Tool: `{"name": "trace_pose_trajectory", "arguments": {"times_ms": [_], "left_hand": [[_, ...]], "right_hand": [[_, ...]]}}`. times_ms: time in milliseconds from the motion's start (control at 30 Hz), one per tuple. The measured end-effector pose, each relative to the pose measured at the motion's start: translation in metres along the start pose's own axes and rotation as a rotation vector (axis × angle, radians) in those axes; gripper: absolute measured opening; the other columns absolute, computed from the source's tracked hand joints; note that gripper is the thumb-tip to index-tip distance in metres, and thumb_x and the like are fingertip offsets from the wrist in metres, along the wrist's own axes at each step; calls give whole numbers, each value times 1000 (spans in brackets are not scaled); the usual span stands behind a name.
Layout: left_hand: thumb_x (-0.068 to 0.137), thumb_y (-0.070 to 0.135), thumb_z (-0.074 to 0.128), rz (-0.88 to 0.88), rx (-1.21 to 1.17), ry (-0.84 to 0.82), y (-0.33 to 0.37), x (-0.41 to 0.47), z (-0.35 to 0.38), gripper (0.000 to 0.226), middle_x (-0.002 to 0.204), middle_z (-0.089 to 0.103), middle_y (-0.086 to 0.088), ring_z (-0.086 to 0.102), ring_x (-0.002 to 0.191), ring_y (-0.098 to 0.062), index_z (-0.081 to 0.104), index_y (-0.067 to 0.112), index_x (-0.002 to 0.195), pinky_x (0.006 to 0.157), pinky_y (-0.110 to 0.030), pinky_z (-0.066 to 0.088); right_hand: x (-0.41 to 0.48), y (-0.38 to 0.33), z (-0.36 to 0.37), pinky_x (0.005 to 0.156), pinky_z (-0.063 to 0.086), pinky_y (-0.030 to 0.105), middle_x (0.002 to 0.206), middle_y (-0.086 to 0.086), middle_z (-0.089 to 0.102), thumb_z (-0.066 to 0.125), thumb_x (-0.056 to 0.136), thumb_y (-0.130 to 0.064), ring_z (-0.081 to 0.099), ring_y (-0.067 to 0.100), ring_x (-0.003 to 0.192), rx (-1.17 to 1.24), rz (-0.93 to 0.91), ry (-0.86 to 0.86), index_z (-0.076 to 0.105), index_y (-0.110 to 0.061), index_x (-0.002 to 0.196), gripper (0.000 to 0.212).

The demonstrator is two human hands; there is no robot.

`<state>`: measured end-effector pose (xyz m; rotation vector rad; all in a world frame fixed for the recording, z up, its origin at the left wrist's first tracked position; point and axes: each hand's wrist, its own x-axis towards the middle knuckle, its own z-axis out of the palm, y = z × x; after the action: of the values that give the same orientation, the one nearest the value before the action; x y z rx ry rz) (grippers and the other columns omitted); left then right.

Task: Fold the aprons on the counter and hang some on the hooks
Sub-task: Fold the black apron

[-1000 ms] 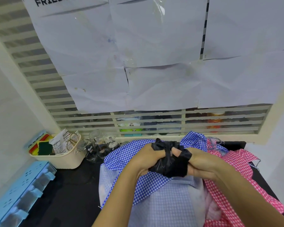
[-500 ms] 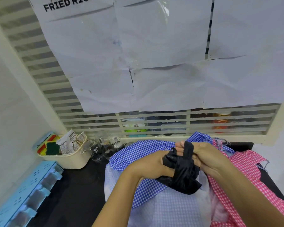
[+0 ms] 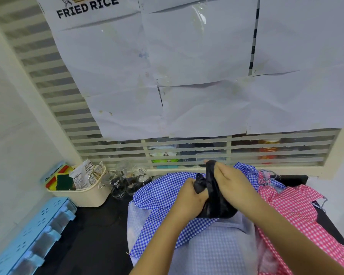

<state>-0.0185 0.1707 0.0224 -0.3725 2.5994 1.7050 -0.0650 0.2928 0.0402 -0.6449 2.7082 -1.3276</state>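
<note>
A bunched black apron [image 3: 216, 203] is held above the counter between both hands. My left hand [image 3: 189, 197] grips its left side, fingers curled into the cloth. My right hand [image 3: 230, 185] holds the right side and pinches a black strip that stands up at the top. Beneath them lies a blue gingham apron [image 3: 159, 197], partly over a pale blue checked cloth [image 3: 213, 253]. A pink gingham apron [image 3: 298, 211] is spread to the right. No hooks are in view.
A cream basket [image 3: 81, 195] with sponges and packets stands at the back left, with several glass jars [image 3: 125, 181] beside it. A light blue plastic rack [image 3: 28, 239] lies at the left. The black counter [image 3: 91, 235] shows between them. Papers cover a louvred window behind.
Both hands have lifted and turned the black apron, and my right hand has drawn a black strip upward. The view has tilted up a little.
</note>
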Motion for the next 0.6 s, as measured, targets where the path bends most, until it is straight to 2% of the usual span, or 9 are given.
{"name": "trace_pose_trajectory", "arguments": {"times_ms": [67,133,167,233,300,367,433,500,600], "left_hand": [[100,30,40,4,-85,-13,6,-3,2,23,88,56,-3,52,79,-10,51,13,91,68,-21,44],[103,30,32,68,-216,-19,16,-7,3,32,87,59,-4,56,82,-11,55,13,89,74,-20,47],[103,32,33,102,-276,-4,21,-9,3,35,86,63,-2,60,82,-10,59,12,90,74,-17,48],[99,31,45,191,-346,15,29,-12,2,27,85,69,0,66,80,-7,65,14,93,70,-15,50],[92,20,59,264,-393,-9,36,-16,-3,9,84,73,1,69,79,-7,66,16,94,68,-17,52],[87,9,65,325,-418,-15,46,-19,-14,10,81,74,3,70,78,-9,67,17,92,67,-19,53],[84,7,69,357,-425,34,56,-19,-25,13,83,74,2,71,81,-13,67,17,92,70,-23,56],[83,12,72,357,-379,87,62,-21,-39,16,93,74,-3,71,89,-18,66,17,97,80,-30,57],[83,22,73,320,-243,128,64,-22,-61,24,101,72,-5,69,93,-17,64,15,104,87,-31,55]], "right_hand": [[-3,-1,6,72,46,37,78,3,62,30,102,-28,59,22,75,-111,-93,180,56,-12,96,32],[-1,-1,6,62,43,38,64,-1,52,31,101,-27,54,21,62,-89,-155,339,46,-16,82,27],[1,-2,5,59,43,38,62,-1,51,33,101,-27,53,19,59,-35,-176,390,47,-16,80,28],[6,-9,-4,60,45,34,65,-1,60,36,101,-26,56,14,61,120,-207,409,59,-14,85,31],[9,-22,-12,67,50,23,80,-7,70,41,101,-23,64,6,73,326,-215,365,70,-19,98,30],[12,-37,-18,73,49,14,93,-12,72,43,101,-21,67,1,84,520,-226,304,72,-25,106,30],[21,-50,-25,73,50,13,97,-12,73,43,101,-20,67,2,87,661,-218,238,72,-27,105,30],[30,-68,-37,75,53,16,98,-8,74,44,101,-20,69,6,91,739,-200,72,72,-24,107,30],[44,-95,-55,86,51,19,103,-6,73,45,97,-12,66,7,102,643,-322,-162,74,-14,101,29]]}}
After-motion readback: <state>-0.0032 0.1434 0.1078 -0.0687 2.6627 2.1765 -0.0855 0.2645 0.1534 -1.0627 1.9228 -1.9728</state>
